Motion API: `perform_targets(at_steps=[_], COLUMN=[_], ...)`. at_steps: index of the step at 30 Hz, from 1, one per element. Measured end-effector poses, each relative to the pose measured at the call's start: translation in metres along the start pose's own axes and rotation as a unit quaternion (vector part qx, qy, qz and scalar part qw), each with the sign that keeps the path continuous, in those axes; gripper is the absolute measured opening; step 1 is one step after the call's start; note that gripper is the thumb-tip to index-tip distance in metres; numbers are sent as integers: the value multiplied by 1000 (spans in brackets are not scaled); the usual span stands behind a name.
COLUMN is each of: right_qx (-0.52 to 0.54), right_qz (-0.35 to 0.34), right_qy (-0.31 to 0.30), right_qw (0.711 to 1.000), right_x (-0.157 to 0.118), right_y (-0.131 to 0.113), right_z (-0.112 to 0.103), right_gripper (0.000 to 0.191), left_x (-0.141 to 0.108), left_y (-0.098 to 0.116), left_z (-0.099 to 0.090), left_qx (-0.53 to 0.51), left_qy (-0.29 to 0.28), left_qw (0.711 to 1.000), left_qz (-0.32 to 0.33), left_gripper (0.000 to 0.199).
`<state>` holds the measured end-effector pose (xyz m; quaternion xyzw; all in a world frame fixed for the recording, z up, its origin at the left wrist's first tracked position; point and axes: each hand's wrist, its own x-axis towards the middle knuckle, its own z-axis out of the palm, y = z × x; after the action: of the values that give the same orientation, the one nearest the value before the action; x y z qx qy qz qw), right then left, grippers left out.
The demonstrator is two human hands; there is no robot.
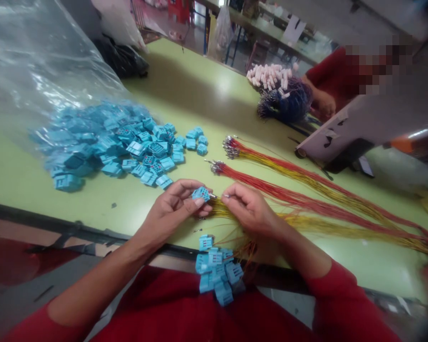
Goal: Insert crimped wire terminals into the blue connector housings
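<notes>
Between the thumb and fingers of my left hand (178,202) is a blue plastic connector housing (200,194), its face of small holes turned up. My right hand (249,206) pinches a thin wire with a metal terminal (213,195), whose tip is at the housing's right side; I cannot tell whether it is inside. Yellow wires (221,209) run beneath both hands. Below them, a cluster of blue housings with wires (217,270) hangs at the table's front edge. A bundle of red wires (249,183) lies just beyond my right hand.
Loose blue housings (103,137) are heaped at left, partly under a clear plastic bag (50,57). Red and yellow wires (288,178) stretch across the green table (185,85). Opposite, a person in red (342,76) sits near blue wires with pale connectors (285,97), behind a leaning panel (342,123).
</notes>
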<state>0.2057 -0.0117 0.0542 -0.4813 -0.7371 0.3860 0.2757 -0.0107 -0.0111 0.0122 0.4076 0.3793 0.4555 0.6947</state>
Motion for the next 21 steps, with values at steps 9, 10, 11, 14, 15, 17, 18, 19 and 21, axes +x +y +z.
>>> perform_targets(at_steps=[9, 10, 11, 14, 15, 17, 18, 19, 21], right_qx=[18, 20, 19, 9, 6, -2, -6, -9, -16], right_qz=[-15, -15, -14, -4, 0, 1, 0, -4, -14], right_qy=[-34, -37, -38, -40, -41, -39, -39, -40, -40], right_qw=[999, 999, 999, 999, 999, 999, 999, 999, 999], right_x=[2, 2, 2, 3, 3, 3, 3, 4, 4], right_y=[3, 3, 2, 3, 3, 4, 5, 5, 6], right_z=[-3, -4, -4, -4, -3, -2, -1, 0, 2], right_gripper=[17, 17, 17, 13, 11, 7, 7, 6, 6], left_x=[-1, -1, -1, -2, -2, -3, -3, -3, -4], left_y=[-4, -4, -4, -4, -4, -4, -4, -4, -5], left_z=[-1, -1, -1, -1, -2, -2, -2, -2, -1], left_qx=[44, 47, 50, 69, 84, 123, 144, 166, 200], left_qy=[-17, -20, -21, -26, -27, -28, -27, -24, -19], left_qw=[998, 998, 998, 996, 995, 990, 986, 982, 975], left_qz=[28, 30, 32, 43, 49, 66, 75, 83, 96], left_gripper=[37, 37, 36, 35, 34, 34, 33, 33, 33])
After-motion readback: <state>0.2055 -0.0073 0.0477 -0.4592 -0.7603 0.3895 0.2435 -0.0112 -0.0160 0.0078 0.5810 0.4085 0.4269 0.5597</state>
